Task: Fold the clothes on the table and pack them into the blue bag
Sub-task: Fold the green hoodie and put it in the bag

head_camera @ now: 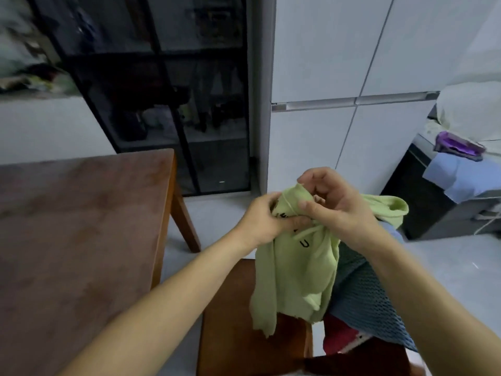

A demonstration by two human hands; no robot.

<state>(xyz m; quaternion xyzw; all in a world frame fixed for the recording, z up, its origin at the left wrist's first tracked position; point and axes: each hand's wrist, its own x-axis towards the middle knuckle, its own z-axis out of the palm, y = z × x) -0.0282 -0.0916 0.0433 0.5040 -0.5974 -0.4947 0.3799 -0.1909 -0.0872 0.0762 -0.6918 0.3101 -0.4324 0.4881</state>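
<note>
The brown counter (81, 226) sat at the left. In the middle, the left hand (264, 222) and right hand (329, 204) each had a tight grip on the green top (295, 272), which hung above the chair (230, 321). The blue bag (363, 302) sat at lower right.

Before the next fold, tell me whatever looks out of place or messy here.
The green hoodie is not on the table: both hands, left and right, hold it bunched in the air above a wooden chair, its lower edge dangling unevenly. A blue mesh item and something red lie heaped beside it.
</note>
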